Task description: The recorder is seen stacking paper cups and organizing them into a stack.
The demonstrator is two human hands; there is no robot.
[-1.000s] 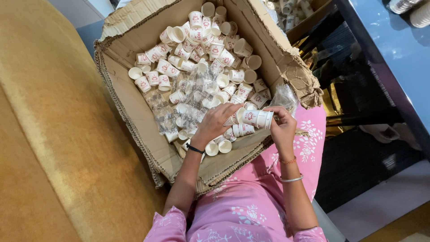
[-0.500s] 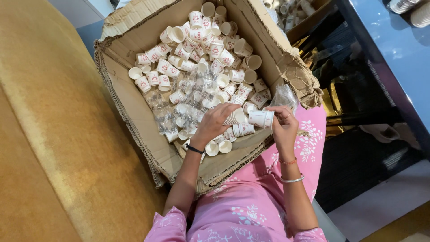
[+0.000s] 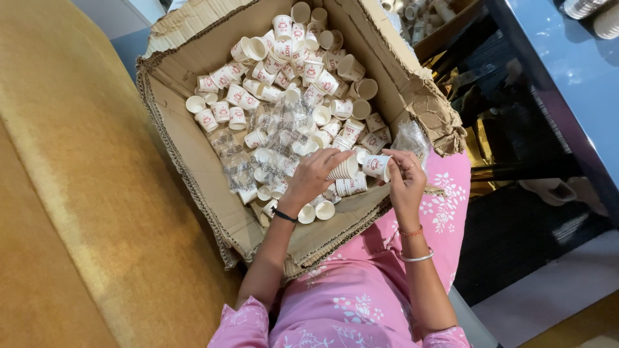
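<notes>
A torn cardboard box (image 3: 193, 161) rests on my lap and holds many small white paper cups (image 3: 290, 58) with red print, plus crumpled clear plastic wrap (image 3: 271, 135). My left hand (image 3: 313, 177) reaches into the box and grips a short nested stack of cups (image 3: 345, 169). Just right of it, my right hand (image 3: 403, 177) pinches a single paper cup (image 3: 376, 165) lying on its side, its mouth turned toward the hand. The two hands are close together near the box's front right corner.
An ochre sofa cushion (image 3: 71, 193) fills the left. A dark glass table (image 3: 554, 84) stands to the right, with more stacked cups (image 3: 590, 13) at its top corner. My pink floral clothing (image 3: 361, 290) covers my lap.
The left hand's stack and the right hand's cup have drawn slightly apart; the single cup now sits clear of the stack. Both hands stay at the same spot.
</notes>
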